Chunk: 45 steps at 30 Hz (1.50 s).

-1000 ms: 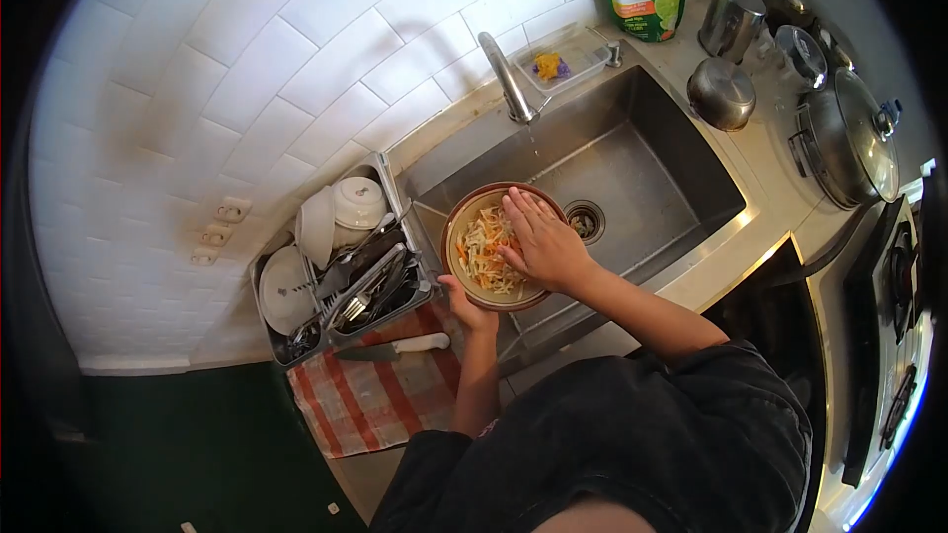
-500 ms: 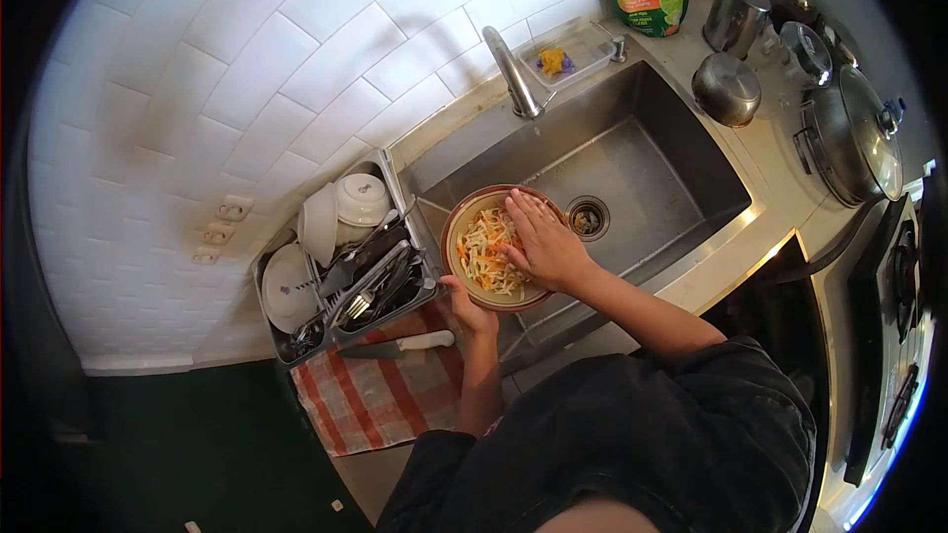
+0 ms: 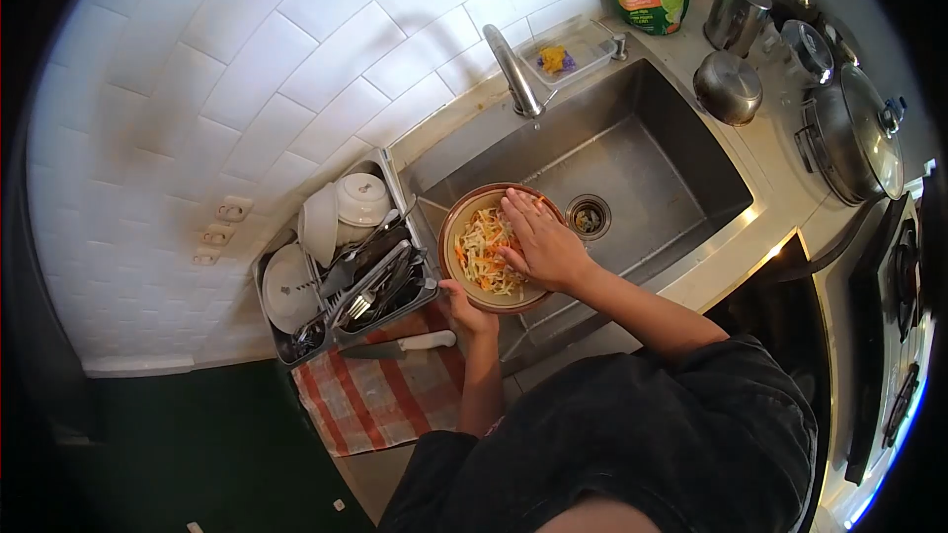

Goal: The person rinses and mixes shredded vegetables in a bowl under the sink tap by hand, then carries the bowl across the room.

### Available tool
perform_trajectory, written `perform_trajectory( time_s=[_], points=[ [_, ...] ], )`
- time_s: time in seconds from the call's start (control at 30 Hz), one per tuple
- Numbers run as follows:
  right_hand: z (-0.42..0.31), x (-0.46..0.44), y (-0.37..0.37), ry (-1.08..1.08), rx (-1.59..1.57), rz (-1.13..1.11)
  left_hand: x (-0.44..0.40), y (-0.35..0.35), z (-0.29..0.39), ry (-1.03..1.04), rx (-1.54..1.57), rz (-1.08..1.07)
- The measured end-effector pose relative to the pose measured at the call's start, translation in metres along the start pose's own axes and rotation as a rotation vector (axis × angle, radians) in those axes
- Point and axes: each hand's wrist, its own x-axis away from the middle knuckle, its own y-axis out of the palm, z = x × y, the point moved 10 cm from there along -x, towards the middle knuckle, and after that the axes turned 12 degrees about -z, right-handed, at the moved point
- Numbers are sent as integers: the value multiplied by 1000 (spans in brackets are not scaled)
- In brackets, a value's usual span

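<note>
A brown-rimmed bowl [image 3: 449,271] is held over the left part of the metal sink [image 3: 652,163]. Shredded vegetables [image 3: 484,247], pale and orange, lie inside it. My left hand [image 3: 470,314] grips the bowl from its lower left side, thumb near the rim; the fingers underneath are hidden. Flat across the right side of the bowl lies my right hand [image 3: 541,245], fingers stretched out, covering part of the vegetables. To the right of the bowl, the sink drain [image 3: 589,217] has some scraps in it.
A dish rack [image 3: 387,311] with bowls and cutlery stands left of the sink. Below it, a knife [image 3: 425,341] lies on a striped cloth [image 3: 370,395]. A faucet [image 3: 513,74] rises behind the sink. Upturned pot [image 3: 729,89] and lidded pot [image 3: 859,138] stand at right.
The bowl and my right hand have shifted very slightly to the left. My left hand keeps its grip on the bowl.
</note>
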Motion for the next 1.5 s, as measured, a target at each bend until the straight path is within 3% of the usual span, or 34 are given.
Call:
perform_trajectory(
  time_s=[0.27,1.5],
  points=[
    [-17,0,-15,-122,23,6,1,14,5,4,82,5],
    [8,-9,10,-48,-125,-51,-3,20,27,-53,-217,-39]
  ],
)
